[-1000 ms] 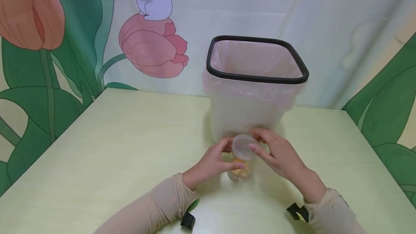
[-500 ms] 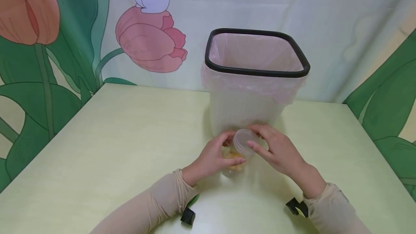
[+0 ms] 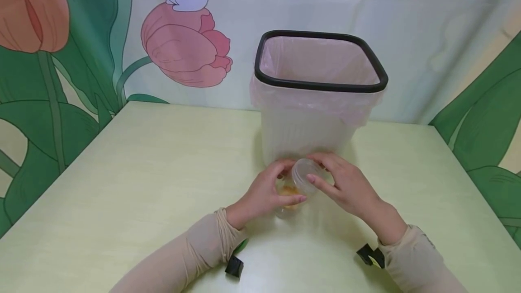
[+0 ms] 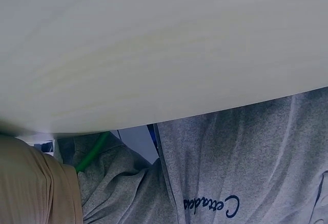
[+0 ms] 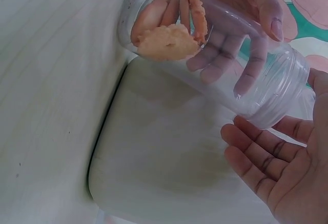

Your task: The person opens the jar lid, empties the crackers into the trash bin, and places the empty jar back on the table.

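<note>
A clear plastic jar (image 5: 218, 29) leans to one side, its capped end toward the right hand. Orange-yellow crinkled pieces (image 5: 169, 43) lie at its base in the right wrist view. My left hand (image 3: 266, 191) grips the jar's body between thumb and fingers. At the other end, the right hand (image 3: 348, 189) holds the translucent screw lid (image 3: 305, 175), thumb on the near side and fingertips on the far side. In the right wrist view, this hand's fingers (image 5: 251, 157) reach under the jar's neck. The left wrist view does not show the left hand.
Right behind the hands stands a white bin (image 3: 307, 130) with a black rim (image 3: 321, 86) and a pink liner (image 3: 321, 53). The pale table (image 3: 191, 157) ends at a printed curtain (image 3: 244, 17). Grey clothing (image 4: 246, 167) shows at the table's near edge.
The jar has tipped from nearly upright to leaning, with its base moved left and its lid facing more to the right. Both hands keep their hold. The head view has tilted slightly down.
</note>
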Tool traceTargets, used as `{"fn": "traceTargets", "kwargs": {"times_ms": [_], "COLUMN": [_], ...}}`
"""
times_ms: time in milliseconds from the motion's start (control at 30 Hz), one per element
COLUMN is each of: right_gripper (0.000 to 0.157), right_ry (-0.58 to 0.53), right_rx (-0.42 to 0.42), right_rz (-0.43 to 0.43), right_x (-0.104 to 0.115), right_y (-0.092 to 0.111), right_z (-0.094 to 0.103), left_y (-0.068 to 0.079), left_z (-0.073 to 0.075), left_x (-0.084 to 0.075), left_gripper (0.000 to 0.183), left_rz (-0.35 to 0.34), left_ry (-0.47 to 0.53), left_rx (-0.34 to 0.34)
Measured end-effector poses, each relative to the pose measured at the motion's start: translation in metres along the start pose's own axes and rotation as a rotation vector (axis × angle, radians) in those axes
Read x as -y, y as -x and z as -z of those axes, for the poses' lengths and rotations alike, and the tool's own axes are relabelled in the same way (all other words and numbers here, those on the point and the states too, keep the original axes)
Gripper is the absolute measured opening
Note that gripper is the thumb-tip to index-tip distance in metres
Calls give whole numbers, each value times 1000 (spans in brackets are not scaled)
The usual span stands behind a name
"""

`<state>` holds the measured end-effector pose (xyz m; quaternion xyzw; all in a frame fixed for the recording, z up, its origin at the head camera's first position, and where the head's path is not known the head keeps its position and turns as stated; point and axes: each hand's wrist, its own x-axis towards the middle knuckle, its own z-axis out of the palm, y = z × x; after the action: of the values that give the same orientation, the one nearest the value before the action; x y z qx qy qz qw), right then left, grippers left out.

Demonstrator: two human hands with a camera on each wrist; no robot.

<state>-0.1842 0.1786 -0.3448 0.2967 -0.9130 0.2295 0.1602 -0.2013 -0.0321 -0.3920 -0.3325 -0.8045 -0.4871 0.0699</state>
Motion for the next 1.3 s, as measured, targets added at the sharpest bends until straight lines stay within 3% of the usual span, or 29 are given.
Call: {"fn": "traceTargets", "kwargs": {"times_ms": [333,600,1300], "right_gripper": [43,51,53], "right_ry": [24,90,71], "right_rx": [31,-7,-26], "right_rz": [-11,-16,-12], "right_x": [3,9,12], "right_y": [-2,3,1], "right_z": [0,-1,0], "left_y": [0,2,-1], "left_z": [3,1,3], "left_x": [1,3,1], "left_gripper": [61,59,60], "left_rz": [-38,-90,-67], "left_ry": [-33,-74,-81], "left_rx": [-22,-19,-9]}}
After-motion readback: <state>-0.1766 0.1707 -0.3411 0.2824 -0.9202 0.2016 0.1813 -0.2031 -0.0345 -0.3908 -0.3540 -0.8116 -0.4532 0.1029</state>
